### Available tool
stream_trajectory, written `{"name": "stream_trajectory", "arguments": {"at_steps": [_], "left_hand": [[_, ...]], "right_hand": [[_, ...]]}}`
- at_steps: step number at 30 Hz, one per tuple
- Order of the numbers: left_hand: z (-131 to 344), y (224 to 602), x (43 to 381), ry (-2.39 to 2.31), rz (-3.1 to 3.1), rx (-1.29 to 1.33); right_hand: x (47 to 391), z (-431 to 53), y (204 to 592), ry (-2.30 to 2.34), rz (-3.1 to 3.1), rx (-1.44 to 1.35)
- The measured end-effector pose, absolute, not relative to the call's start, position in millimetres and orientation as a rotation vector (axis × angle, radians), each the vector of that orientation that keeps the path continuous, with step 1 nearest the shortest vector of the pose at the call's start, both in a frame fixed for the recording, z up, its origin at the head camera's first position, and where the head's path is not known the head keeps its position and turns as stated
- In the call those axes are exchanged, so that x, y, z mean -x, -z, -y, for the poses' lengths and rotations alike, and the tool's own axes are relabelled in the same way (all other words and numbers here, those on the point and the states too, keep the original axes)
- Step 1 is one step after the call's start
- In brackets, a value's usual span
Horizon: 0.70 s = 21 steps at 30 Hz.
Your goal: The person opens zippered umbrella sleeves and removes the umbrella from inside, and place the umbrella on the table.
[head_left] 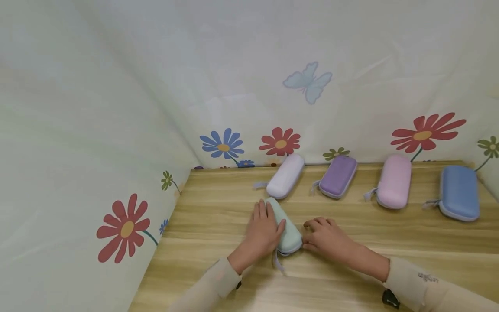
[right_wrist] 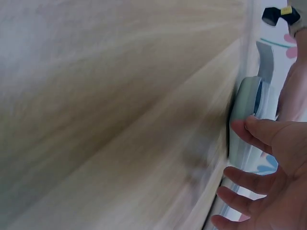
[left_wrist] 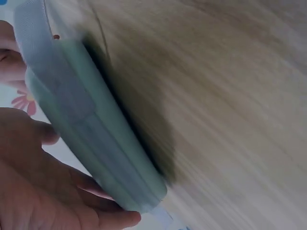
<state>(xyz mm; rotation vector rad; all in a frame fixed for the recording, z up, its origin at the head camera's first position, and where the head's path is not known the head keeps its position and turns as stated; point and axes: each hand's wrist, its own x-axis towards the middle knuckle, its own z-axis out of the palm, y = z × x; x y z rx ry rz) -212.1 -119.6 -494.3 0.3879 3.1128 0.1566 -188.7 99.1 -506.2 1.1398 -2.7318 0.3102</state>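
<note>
A mint-green zippered case (head_left: 290, 236) lies at a slant on the wooden table. My left hand (head_left: 261, 234) holds it from the left, thumb over its top and fingers along its side. At the near right end, my right hand (head_left: 331, 242) pinches thumb and index finger together on the zipper line; the pull itself is hidden between them. In the right wrist view a dark slit (right_wrist: 258, 98) in the zipper runs up to those fingertips, while the other fingers spread loosely. A grey strap (left_wrist: 36, 36) hangs from the case's near end.
Behind the hands, a white case (head_left: 286, 177), a purple case (head_left: 338, 177), a pink case (head_left: 395, 181) and a blue case (head_left: 460, 191) stand in a row, each with a strap. A flower-printed curtain (head_left: 241, 104) borders the table (head_left: 218, 221).
</note>
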Motion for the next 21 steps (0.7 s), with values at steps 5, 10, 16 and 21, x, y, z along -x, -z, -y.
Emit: {"name": "stream_trajectory", "arguments": {"at_steps": [5,10,16,21], "left_hand": [[115.7,501.9,214.8,-0.168,-3.113,-0.363],[108.5,509.2,215.4,-0.154,-3.106,-0.374],[104.9,511.5,217.3,-0.171,-3.123,-0.322],[104.8,513.4,218.0,-0.247,-3.141,-0.267]], "right_hand": [[186.2,-89.2,505.7,-0.301,2.700,-1.151],[182.7,-89.5,505.4,-0.288,2.673,-1.153],[182.3,-85.7,507.5,-0.331,2.697,-1.170],[186.2,-82.3,507.9,-0.390,2.715,-1.184]]}}
